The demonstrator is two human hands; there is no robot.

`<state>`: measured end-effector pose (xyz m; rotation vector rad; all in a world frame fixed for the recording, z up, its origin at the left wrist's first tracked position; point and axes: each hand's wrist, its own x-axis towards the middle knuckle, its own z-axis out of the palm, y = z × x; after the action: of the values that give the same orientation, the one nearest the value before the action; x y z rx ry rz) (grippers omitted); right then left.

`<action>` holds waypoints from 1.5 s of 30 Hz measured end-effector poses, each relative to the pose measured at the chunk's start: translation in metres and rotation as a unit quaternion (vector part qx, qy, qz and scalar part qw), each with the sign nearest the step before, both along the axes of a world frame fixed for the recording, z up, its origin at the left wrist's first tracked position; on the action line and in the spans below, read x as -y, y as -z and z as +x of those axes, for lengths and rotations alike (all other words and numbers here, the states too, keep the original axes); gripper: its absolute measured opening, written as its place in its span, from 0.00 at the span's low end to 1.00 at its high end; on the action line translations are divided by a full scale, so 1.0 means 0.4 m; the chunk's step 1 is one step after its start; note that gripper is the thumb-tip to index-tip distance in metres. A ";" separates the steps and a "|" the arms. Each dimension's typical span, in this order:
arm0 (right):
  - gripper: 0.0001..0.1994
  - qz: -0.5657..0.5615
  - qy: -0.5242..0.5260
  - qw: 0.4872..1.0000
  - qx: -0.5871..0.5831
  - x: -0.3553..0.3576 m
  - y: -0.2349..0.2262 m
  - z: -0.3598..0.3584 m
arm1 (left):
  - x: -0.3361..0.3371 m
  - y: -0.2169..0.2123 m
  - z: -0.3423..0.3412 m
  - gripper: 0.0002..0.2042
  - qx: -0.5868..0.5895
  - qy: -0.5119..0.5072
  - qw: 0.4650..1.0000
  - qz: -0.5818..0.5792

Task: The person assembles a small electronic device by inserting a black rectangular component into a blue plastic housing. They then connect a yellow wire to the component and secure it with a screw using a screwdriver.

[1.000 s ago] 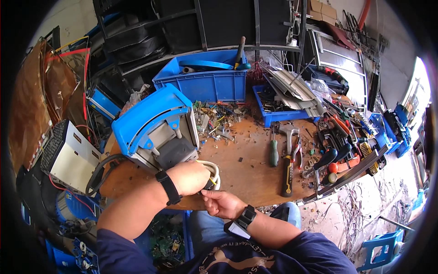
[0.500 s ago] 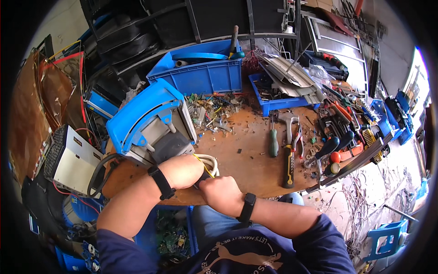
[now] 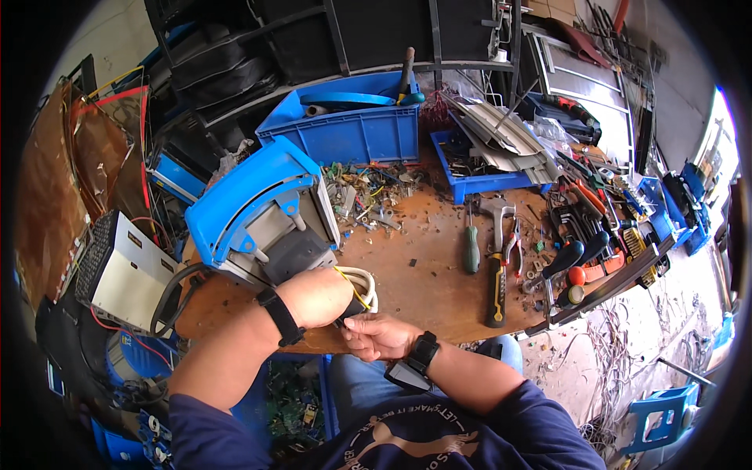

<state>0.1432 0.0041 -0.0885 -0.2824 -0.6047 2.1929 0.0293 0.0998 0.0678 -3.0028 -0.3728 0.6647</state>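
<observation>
A machine with a curved blue cover (image 3: 239, 200) and a grey body (image 3: 296, 249) lies tilted on the left of the workbench. My left hand (image 3: 319, 296) is bent over the bench's front edge beside it. Its fingers are turned down and hidden from view. A looped white cable (image 3: 365, 280) and a yellow wire (image 3: 352, 287) come out next to this hand. My right hand (image 3: 377, 335) is just right of it, palm partly turned up, thumb and fingers pinched together. Between the hands shows a small dark piece (image 3: 355, 309) whose kind I cannot make out.
A green-handled screwdriver (image 3: 470, 249), a hammer (image 3: 495, 290) and red-handled pliers (image 3: 513, 249) lie on the wooden bench (image 3: 415, 274). Scrap pieces spread behind. A big blue crate (image 3: 352, 137) and a blue tray (image 3: 489, 185) stand at the back, more tools at right.
My right hand has rolled over, so its palm and curled fingers now show. It has shifted slightly lower. My left hand stays almost where it was.
</observation>
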 end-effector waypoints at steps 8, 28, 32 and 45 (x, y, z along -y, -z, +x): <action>0.14 0.034 -0.026 0.998 -0.051 -0.011 0.033 -0.018 | 0.005 0.013 -0.019 0.04 0.066 0.024 0.997 0.004; 0.16 0.050 0.059 0.966 0.249 -0.039 -0.030 0.014 | 0.021 -0.006 -0.020 0.05 0.092 -0.042 0.994 -0.046; 0.10 -0.019 0.005 0.994 0.111 -0.034 -0.027 0.008 | 0.019 -0.031 -0.049 0.08 0.118 -0.026 0.992 -0.038; 0.17 0.023 0.033 0.982 0.185 -0.021 -0.065 0.014 | 0.024 -0.097 -0.259 0.07 0.595 -0.185 0.755 0.205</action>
<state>0.1490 0.0124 -0.0623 -0.6861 -0.8338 2.0735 -0.0742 0.0904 0.1065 -2.4546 -0.9631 -1.2842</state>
